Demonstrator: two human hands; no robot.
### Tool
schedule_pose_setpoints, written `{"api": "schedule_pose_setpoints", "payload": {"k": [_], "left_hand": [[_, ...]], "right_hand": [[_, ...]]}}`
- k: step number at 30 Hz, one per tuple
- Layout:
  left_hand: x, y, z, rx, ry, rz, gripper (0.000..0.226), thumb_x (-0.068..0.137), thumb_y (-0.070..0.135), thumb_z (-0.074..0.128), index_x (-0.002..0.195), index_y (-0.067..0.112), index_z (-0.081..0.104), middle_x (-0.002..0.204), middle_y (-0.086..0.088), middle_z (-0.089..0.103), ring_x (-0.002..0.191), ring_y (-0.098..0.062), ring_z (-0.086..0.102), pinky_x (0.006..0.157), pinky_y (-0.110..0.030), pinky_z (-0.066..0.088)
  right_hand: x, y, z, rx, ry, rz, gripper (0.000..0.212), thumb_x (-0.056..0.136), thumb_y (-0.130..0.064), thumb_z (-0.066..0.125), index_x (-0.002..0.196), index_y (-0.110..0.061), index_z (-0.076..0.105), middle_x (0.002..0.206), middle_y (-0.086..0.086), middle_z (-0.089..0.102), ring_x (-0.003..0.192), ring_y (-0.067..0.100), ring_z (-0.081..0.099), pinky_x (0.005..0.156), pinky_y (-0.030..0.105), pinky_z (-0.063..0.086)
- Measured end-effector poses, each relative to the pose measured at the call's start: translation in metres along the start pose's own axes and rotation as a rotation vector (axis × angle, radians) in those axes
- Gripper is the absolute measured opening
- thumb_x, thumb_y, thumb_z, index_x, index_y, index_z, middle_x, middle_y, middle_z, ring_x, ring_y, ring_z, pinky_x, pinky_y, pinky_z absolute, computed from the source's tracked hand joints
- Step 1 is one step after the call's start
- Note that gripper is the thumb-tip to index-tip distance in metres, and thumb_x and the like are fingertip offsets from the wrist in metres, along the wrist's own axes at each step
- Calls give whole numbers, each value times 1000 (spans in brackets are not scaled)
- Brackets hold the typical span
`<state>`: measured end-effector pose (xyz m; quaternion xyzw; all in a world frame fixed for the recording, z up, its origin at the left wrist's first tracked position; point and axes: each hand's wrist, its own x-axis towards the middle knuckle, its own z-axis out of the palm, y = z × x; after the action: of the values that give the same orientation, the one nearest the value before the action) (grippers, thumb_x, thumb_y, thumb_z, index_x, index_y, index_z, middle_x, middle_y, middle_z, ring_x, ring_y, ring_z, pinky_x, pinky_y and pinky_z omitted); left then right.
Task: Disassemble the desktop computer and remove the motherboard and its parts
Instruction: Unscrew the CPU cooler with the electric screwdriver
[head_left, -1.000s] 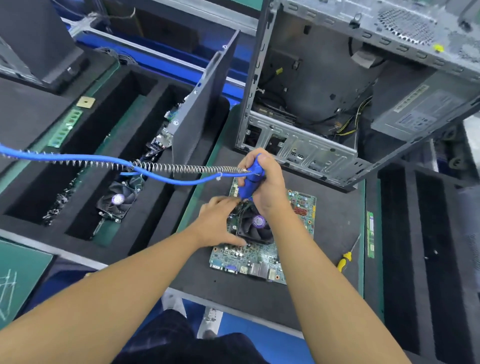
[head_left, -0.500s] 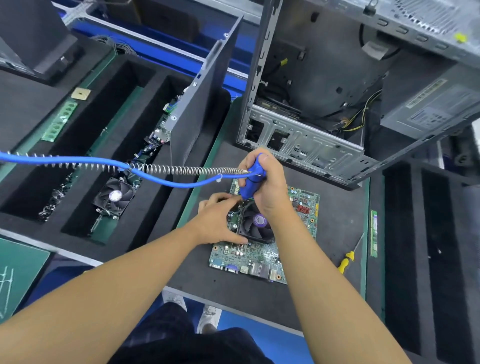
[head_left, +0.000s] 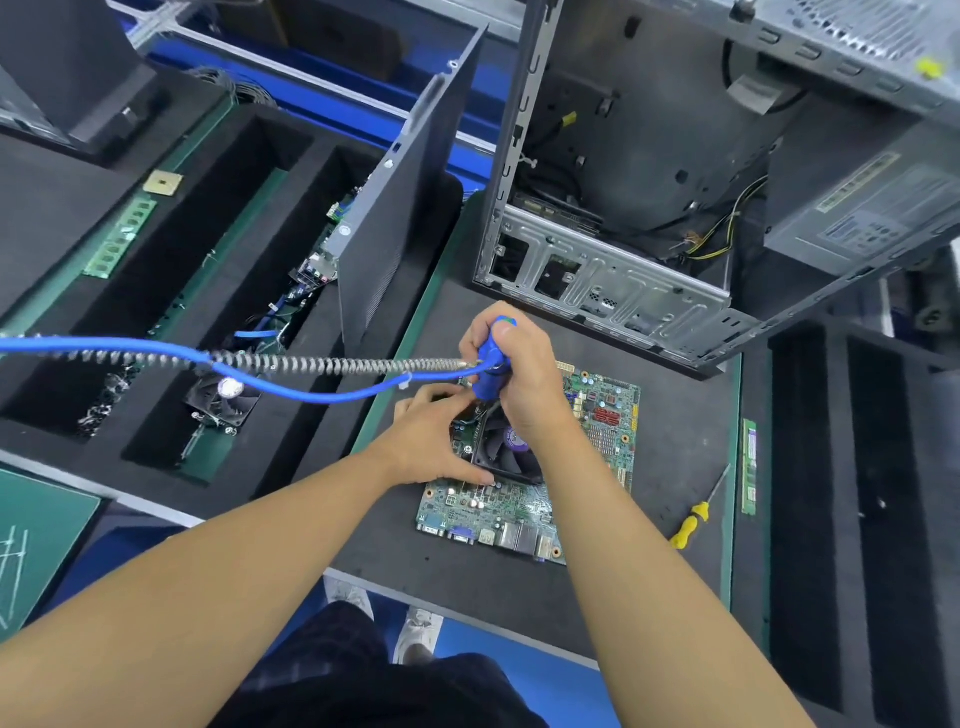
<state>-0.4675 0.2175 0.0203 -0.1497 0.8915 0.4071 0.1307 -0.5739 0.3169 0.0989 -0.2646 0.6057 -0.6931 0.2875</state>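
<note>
Centre frame, little change: R hand (head_left: 524, 379) stays fisted on blue corded power screwdriver (head_left: 488, 364), L hand (head_left: 431, 447) (grip unclear) braces black CPU fan (head_left: 506, 452) on green motherboard PCB (head_left: 519, 512); fan unscrewing prob. ongoing.

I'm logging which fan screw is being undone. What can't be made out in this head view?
Head view:
Blue electric screwdriver bit and its screw: hidden by right hand and left hand.
Black cooling fan corners: covered by both hands.
Grey power supply label text: too small.
Blue cable origin: cut off at left edge.
</note>
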Motion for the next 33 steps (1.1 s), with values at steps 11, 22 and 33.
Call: {"api": "schedule_pose_setpoints", "payload": {"k": [11,22,33], "left_hand": [[-3,6,-4,-29,9,38,102,54,61,88,143,41,40,125,17,35,117,-1,20,98,-28,21],[-5,13,-5,-44,24,28,99,55,56,90,142,41,43,126,19,37,134,-13,27,103,-28,21],[-4,15,3,56,60,56,97,55,63,86,140,35,48,146,8,43,140,-3,20,101,-26,16]], "right_hand": [[-2,-10,8,-60,-14,-24,17,82,-23,43,71,-20,55,64,5,54,56,24,41,51,33,34],[-1,-5,1,-43,-33,-54,17,85,-20,42,73,-19,54,66,3,57,60,22,44,58,28,38],[-1,1,-6,57,-47,-72,21,92,-27,46,78,-13,53,66,6,55,53,19,46,54,24,40]]}}
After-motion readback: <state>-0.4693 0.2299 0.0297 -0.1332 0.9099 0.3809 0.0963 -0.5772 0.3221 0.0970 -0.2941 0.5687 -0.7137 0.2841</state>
